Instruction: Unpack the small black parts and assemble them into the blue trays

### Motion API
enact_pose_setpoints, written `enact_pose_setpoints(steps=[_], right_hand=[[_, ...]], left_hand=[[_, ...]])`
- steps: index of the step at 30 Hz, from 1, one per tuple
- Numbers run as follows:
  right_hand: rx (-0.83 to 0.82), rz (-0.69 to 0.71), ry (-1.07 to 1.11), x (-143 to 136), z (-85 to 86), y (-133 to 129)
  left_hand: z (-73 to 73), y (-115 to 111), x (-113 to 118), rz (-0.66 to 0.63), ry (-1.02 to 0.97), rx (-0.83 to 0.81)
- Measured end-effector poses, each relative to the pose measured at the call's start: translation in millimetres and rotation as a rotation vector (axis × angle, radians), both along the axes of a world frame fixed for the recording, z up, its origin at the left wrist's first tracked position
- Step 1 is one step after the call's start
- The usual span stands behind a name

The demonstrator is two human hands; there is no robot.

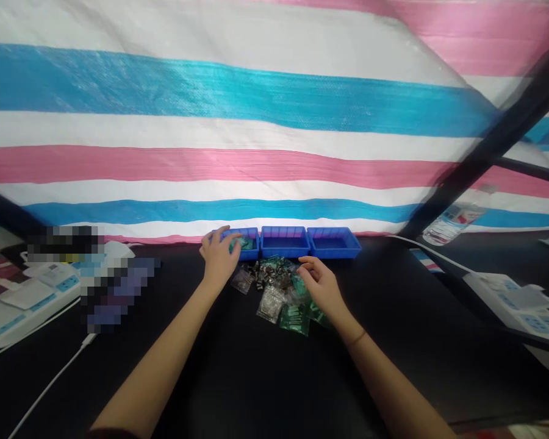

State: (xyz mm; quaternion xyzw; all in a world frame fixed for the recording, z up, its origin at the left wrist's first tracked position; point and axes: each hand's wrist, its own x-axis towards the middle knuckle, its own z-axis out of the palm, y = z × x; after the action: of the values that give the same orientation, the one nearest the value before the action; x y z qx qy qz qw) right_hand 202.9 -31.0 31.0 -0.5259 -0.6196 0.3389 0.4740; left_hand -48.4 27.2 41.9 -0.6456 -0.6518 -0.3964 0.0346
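Observation:
My left hand [220, 255] is at the left blue bin [258, 244], its fingers spread over the rim. Green packets [244, 242] lie in that bin under the fingertips; the hand does not visibly grip them. Above the right side of a pile of small packets, my right hand [319, 279] has loosely bent fingers held apart, with nothing visible between them. The pile holds clear bags [271, 303] with small metal parts, green bags [295, 319] and loose dark and silver pieces [268, 272]. Part of the pile is hidden behind my right hand.
A middle blue bin [285, 251] and a right blue bin [335, 251] continue the row. White power strips [515, 302] with cables stand at both sides. A plastic bottle [455, 219] leans at the right near a black frame post [457, 171]. Striped sheeting [256, 97] hangs behind.

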Motion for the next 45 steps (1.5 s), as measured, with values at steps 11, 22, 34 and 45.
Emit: enact_pose_setpoints(steps=[11,22,34,45], right_hand=[[0.14,0.388,-0.624,29,16.0,-2],[0.165,0.23,-0.386,19,10.2,1],[-0.064,0.306,0.117,-14,7.9,-15],[-0.063,0.245,0.106,-18,2.6,-17]], left_hand=[[-40.4,-82,44,-0.643,0.27,-0.174],[-36.7,-80,41,-0.549,0.119,-0.057],[-22.1,-85,47,-0.583,-0.303,-0.138],[-30.6,-79,46,-0.433,-0.78,-0.239]])
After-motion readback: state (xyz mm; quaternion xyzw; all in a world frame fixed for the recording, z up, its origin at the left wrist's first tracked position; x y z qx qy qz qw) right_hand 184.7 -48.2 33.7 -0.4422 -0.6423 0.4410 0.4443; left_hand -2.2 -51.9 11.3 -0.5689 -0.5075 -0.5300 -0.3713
